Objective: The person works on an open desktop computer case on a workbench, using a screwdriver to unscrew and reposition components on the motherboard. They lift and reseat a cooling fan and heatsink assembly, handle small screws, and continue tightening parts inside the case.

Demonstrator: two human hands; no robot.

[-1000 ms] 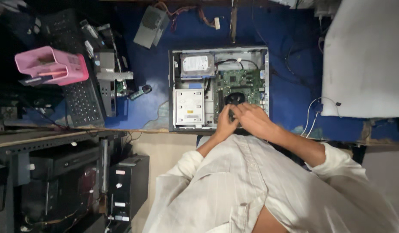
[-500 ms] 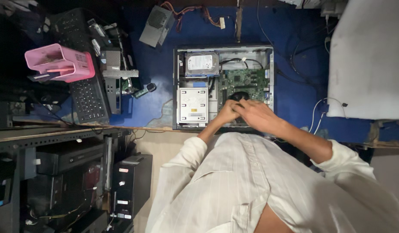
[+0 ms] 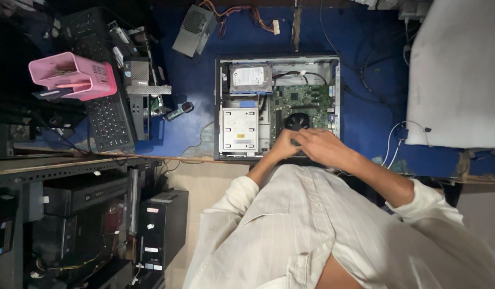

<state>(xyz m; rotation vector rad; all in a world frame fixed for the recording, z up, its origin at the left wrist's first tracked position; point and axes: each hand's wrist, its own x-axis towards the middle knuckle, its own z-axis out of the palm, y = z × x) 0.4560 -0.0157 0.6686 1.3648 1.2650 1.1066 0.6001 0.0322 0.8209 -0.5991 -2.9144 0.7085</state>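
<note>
Pink basket (image 3: 76, 76), black keyboard (image 3: 109, 122)

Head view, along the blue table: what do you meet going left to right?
Pink basket → black keyboard → grey power supply → open computer case, both hands inside → white board.

A: Hands?
B: Both over the near right part of the open computer case (image 3: 277, 107). Left hand (image 3: 284, 145) reaches in from the left, fingers curled, tips down near the case's front edge.
A: Right?
B: Right hand (image 3: 323, 147) lies palm down just beside the left one, fingers pointing left, apparently touching it. Can't tell if either grips anything.
A: Arms?
B: Both forearms bare, sleeves pushed up, elbows bent, converging at the case's near edge.
</note>
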